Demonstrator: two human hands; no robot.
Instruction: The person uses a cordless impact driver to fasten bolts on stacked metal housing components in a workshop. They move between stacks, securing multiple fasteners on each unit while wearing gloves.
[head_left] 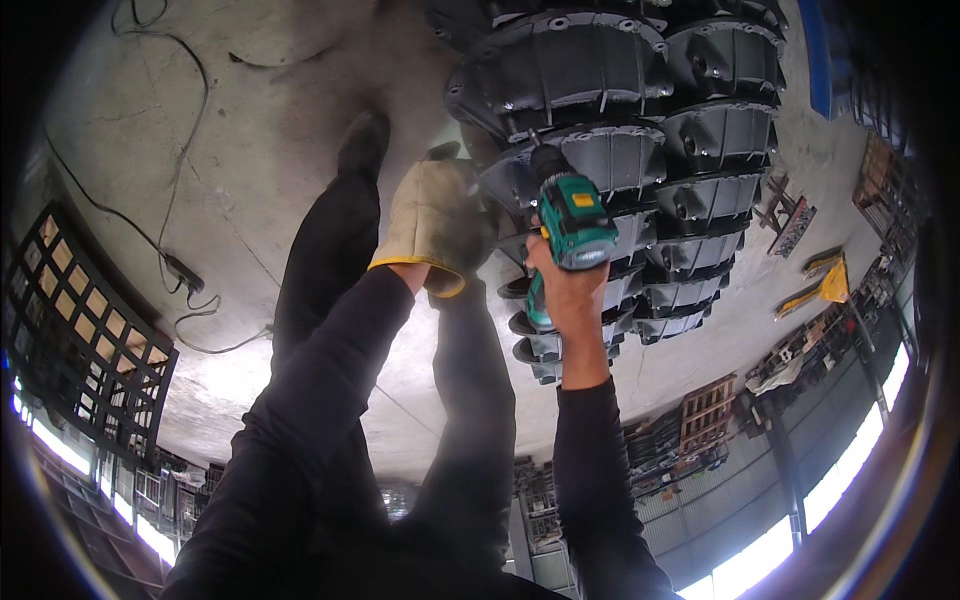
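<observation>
My right hand [572, 285], bare, is wrapped round the grip of a green and black cordless drill [580, 215]. The drill's chuck points up and away, and its bit tip lies over or against the edge of a black ribbed metal casting [590, 160] in a stack; contact cannot be made out. My left hand [425, 215] wears a thick cream work glove with yellow trim at the cuff. It is beside the stack's left edge, left of the drill. The glove's fingers are dark and blurred, so their grip and anything in them are hidden.
Two columns of black castings [710, 135] rise before me, with bolt holes along their flanges. A black cable [130, 212] with an inline plug crosses the concrete floor. A black grid rack [90, 340] stands left. Yellow straps [825, 283] and a wooden pallet [706, 412] are to the right.
</observation>
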